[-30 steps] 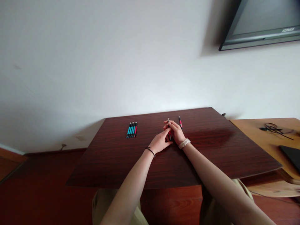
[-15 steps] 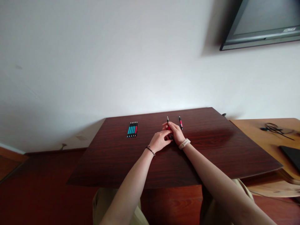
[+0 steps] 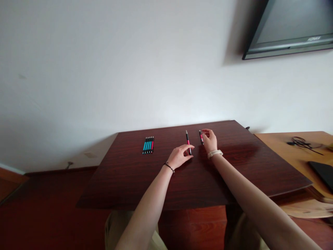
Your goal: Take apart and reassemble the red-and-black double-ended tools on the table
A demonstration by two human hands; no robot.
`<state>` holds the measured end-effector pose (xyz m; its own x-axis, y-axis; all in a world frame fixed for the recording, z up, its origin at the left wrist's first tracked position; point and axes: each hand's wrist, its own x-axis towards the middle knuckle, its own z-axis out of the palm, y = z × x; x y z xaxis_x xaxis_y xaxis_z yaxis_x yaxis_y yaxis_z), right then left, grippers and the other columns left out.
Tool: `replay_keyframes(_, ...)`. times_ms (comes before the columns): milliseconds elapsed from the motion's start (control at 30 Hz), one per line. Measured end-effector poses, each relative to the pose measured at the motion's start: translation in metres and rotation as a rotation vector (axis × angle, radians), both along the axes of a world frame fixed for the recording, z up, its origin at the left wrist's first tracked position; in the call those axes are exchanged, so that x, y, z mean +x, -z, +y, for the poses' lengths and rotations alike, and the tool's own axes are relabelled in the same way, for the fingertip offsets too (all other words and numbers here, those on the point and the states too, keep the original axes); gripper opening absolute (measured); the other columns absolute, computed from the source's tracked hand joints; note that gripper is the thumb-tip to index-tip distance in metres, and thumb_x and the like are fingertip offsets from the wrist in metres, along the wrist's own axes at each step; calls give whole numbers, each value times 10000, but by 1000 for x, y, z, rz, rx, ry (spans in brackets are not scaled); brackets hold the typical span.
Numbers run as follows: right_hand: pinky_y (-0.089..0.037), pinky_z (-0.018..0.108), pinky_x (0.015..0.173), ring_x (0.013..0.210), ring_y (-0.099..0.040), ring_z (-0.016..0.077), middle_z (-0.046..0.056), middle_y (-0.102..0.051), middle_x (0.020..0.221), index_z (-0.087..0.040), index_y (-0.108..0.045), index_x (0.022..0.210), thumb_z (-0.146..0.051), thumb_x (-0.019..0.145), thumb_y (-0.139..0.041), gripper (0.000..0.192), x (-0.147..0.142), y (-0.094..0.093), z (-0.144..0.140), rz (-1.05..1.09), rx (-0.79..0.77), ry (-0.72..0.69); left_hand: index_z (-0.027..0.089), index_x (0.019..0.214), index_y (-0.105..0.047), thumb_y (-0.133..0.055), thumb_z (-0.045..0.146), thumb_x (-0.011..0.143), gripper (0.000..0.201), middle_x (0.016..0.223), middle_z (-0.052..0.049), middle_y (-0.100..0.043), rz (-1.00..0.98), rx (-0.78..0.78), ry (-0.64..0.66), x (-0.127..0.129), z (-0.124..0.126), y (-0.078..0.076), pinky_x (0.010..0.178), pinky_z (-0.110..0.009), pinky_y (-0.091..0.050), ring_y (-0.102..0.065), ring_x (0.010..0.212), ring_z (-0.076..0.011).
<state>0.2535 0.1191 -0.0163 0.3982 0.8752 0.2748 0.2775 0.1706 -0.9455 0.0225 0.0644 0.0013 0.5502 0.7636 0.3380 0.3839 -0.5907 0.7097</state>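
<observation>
A pen (image 3: pixel 188 139) with a black and red barrel points its tip toward the wall. Its lower end is between the thumb and forefinger of my left hand (image 3: pixel 179 156), which grips it just over the table. To the right, a second red and black pen (image 3: pixel 201 137) lies on the tabletop. My right hand (image 3: pixel 209 140) is beside that pen, fingers curved and apart, thumb close to its barrel; whether they touch is unclear. On the left, several pens (image 3: pixel 148 145) lie side by side in a row, turquoise ones with a red one at the right end.
The dark wooden table (image 3: pixel 125 184) stands against a pale wall (image 3: pixel 130 69). A lighter wooden desk (image 3: pixel 273 139) adjoins on the right, with a coiled black cable (image 3: pixel 301 142) and a black flat object (image 3: pixel 321 173). A screen (image 3: pixel 291 31) hangs at the upper right.
My right hand has let go of the pen held with my left hand and moved right to the second pen. More of the first pen now shows.
</observation>
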Motion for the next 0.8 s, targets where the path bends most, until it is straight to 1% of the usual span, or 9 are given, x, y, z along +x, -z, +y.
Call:
replay_keyframes(33, -524, 376, 827, 926, -675, 264, 113, -744, 1048, -191, -662, 1173, -385, 882, -586, 359, 8, 2, 2, -74, -45, 39, 272, 1277, -703, -802, 232, 876, 415, 1271, -30, -747, 1, -1, 4, 0, 0, 0, 887, -296, -599, -718, 842, -145)
replay_keyframes(133, -508, 377, 855, 918, -687, 269, 103, -755, 1001, -190, -676, 1181, -336, 888, -617, 332, 27, 6, 6, -357, -229, 42, 272, 1285, -695, -817, 241, 868, 435, 1280, -32, -741, -10, 4, 12, 1, 0, 1, 869, -289, -598, -714, 817, -135)
replay_keyframes(267, -493, 371, 832, 940, -710, 290, 119, -774, 997, -203, -700, 1101, -458, 958, -634, 300, 37, 5, 12, -611, -394, 15, 277, 1293, -692, -824, 238, 865, 450, 1271, -30, -739, -17, 17, 18, 2, 0, 0, 862, -283, -590, -710, 800, -131)
replay_keyframes(400, -501, 395, 808, 948, -735, 335, 166, -780, 974, -204, -735, 991, -593, 980, -590, 415, 36, 0, 23, -813, -521, -14, 276, 1307, -685, -828, 233, 861, 471, 1271, -32, -736, -9, 19, 25, 0, -1, -1, 865, -285, -586, -710, 808, -136)
replay_keyframes(467, -511, 404, 813, 961, -746, 346, 184, -785, 985, -201, -750, 976, -603, 986, -572, 439, 34, -2, 27, -903, -550, -42, 278, 1312, -685, -831, 241, 860, 476, 1285, -36, -733, -8, 18, 27, 0, -1, -1, 873, -290, -585, -713, 822, -141)
replay_keyframes(567, -521, 417, 827, 984, -756, 361, 221, -787, 1022, -179, -765, 988, -554, 994, -571, 422, 31, -2, 30, -982, -548, -63, 276, 1319, -686, -836, 247, 857, 486, 1288, -42, -735, -8, 15, 25, 0, -1, -1, 886, -298, -586, -718, 845, -150)
replay_keyframes(667, -524, 427, 826, 978, -763, 376, 257, -781, 1030, -145, -765, 1022, -500, 1001, -576, 403, 29, -2, 29, -1008, -539, -56, 272, 1343, -680, -837, 237, 856, 513, 1290, -50, -738, -21, 20, 13, 0, -1, -1, 903, -305, -586, -719, 869, -156)
replay_keyframes(800, -523, 414, 838, 985, -766, 368, 255, -781, 1044, -132, -751, 1064, -491, 1022, -576, 402, 31, -2, 25, -1030, -529, -53, 277, 1362, -669, -835, 242, 860, 530, 1290, -43, -738, -36, 33, 12, -1, -3, -1, 905, -307, -590, -711, 836, -144)
